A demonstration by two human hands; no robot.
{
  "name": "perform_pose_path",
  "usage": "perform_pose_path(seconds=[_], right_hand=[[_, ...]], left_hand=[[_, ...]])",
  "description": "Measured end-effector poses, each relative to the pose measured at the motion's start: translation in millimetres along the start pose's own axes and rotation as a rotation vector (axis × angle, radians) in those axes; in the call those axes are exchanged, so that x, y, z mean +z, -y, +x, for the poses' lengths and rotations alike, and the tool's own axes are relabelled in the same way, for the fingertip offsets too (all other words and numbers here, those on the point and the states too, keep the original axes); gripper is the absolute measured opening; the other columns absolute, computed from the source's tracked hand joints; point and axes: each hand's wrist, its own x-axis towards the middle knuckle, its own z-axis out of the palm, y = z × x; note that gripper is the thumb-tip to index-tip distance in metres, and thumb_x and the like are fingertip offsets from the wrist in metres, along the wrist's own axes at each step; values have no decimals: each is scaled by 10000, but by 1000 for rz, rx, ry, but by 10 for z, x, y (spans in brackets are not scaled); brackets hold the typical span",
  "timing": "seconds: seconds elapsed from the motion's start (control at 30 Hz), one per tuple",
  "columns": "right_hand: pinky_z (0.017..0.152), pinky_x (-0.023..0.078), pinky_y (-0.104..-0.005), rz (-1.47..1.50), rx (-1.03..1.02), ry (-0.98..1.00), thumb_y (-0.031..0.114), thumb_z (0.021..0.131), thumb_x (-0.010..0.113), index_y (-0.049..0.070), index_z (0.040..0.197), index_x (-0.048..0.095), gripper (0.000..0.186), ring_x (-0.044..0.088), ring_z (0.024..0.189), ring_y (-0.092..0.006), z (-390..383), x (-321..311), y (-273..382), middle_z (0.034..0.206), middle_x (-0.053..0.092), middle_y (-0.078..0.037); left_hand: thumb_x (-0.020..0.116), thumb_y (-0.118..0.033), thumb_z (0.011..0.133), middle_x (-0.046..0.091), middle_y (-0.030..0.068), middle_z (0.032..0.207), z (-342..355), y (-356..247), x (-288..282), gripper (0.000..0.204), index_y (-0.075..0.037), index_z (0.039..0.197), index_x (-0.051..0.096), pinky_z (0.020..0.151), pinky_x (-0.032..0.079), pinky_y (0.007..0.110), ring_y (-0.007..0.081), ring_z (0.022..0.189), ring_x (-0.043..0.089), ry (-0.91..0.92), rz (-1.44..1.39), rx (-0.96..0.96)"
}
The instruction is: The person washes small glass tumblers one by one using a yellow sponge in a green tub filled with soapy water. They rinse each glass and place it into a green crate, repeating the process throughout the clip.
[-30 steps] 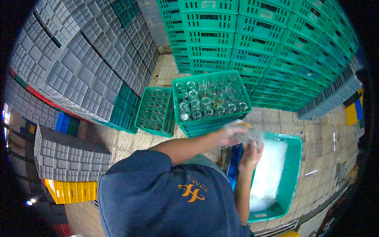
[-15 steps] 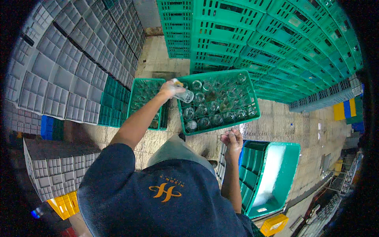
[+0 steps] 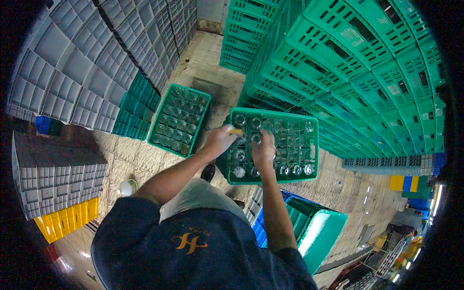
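A green divided crate holds rows of upturned clear glasses. My left hand is closed on a yellow sponge at the crate's left side; whether a glass is also in it is unclear. My right hand reaches into the middle of the crate, its fingers curled round a clear glass. A second green crate of glasses stands on the floor to the left. A green tub with white suds sits below my right forearm.
Tall stacks of grey crates rise on the left and green crates on the right. A grey crate stack on yellow crates and a white bucket are at lower left. Stacked crates and racks line the far right.
Both hands left the tub's side for the crate of glasses. Since half a second ago, my left hand moved down and right, and my right hand reached up into the crate.
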Motion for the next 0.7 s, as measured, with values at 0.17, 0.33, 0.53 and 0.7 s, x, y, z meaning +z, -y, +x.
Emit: perform_pose_path(seconds=[0.17,0.33,0.53,0.7], right_hand=[[966,508,-499,-333,-230,495,100,817,721,75,1328,582,529,592,1170,-393,678,923,-26,1249,626,-238],[912,542,-465,-519,-94,880,173,785,735,119,1247,635,475,630,1106,-371,837,1456,-163,1148,665,-194],[927,548,-502,-370,-326,629,138,784,747,111,1194,666,419,641,1045,-403,827,1440,-342,1116,676,-196],[887,581,-483,-401,-353,605,220,745,826,188,1304,628,594,621,1165,-404,899,1124,-296,1206,661,-192]], left_hand=[[688,-153,953,707,13,846,-800,570,-390,238,-87,1178,729,619,519,293,104,678,609,-93,-295,-255],[687,-115,941,671,26,867,-1386,972,-712,271,-39,1201,687,548,483,255,85,621,572,-195,-615,-545],[683,-114,943,659,33,842,-1301,1013,-837,184,-18,1100,685,531,480,263,112,598,581,-285,-830,-543],[692,-142,949,657,32,831,-816,724,-842,131,-32,1016,668,512,464,274,114,589,572,-221,-1049,-538]])
